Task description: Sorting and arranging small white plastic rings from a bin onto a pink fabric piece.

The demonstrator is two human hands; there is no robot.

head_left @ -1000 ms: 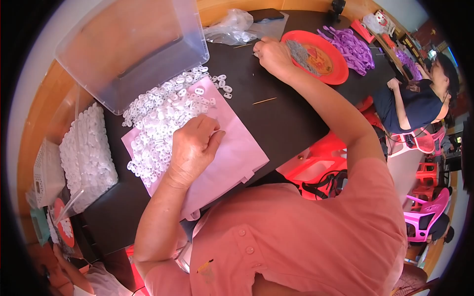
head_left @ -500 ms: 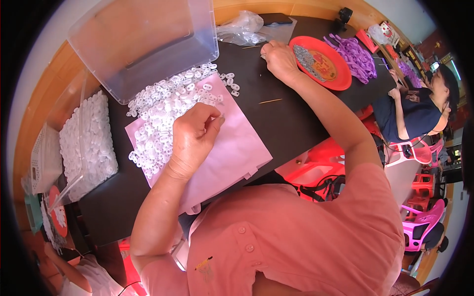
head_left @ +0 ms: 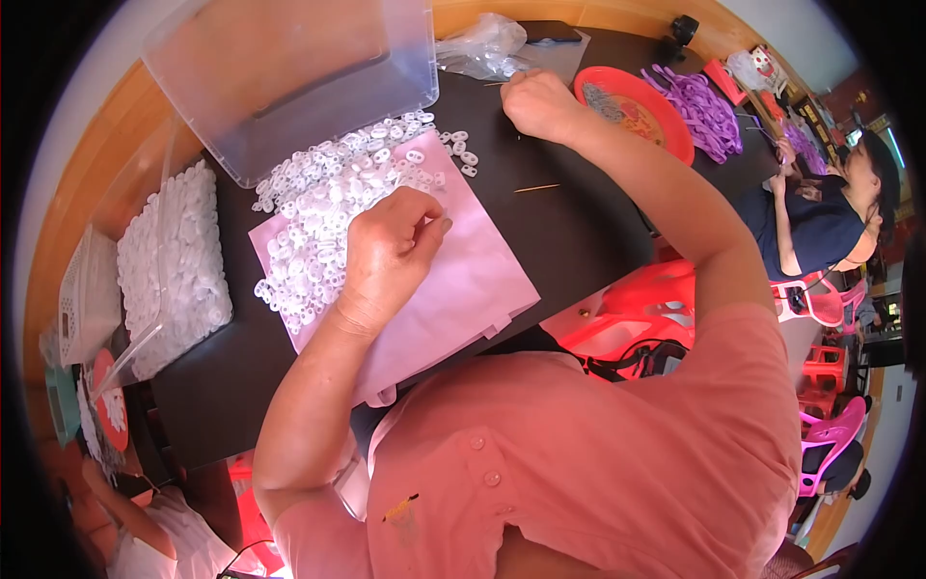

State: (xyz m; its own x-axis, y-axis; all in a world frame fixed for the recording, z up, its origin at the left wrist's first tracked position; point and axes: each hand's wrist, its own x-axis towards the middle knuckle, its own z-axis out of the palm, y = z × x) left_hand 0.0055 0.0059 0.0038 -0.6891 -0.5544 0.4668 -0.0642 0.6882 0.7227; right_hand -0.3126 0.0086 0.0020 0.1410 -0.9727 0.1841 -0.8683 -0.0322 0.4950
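Note:
My left hand [head_left: 394, 253] is closed in a pinch over a pink cloth bag [head_left: 453, 275], beside a heap of small white oval pieces with holes [head_left: 313, 217]. Whatever its fingertips hold is too small to make out. Farther off, my right hand [head_left: 542, 104] is curled closed above the dark table, just left of a red plate [head_left: 666, 121] holding small grey pieces. Its fingertips are hidden, so I cannot see what they grip. A thin wooden stick [head_left: 496, 84] shows beside its knuckles, and another thin stick [head_left: 536, 187] lies on the table nearer to me.
A clear plastic box [head_left: 299, 87] stands behind the heap. At left is a clear bin of white pieces [head_left: 174, 275]. Clear plastic bags [head_left: 482, 46] lie at the back, purple straps [head_left: 696, 114] beyond the plate. A person in dark clothes [head_left: 820, 227] sits at right.
My right hand has shifted slightly left, away from the red plate. My left hand keeps its pinch over the pink bag. The whole view has shifted a little.

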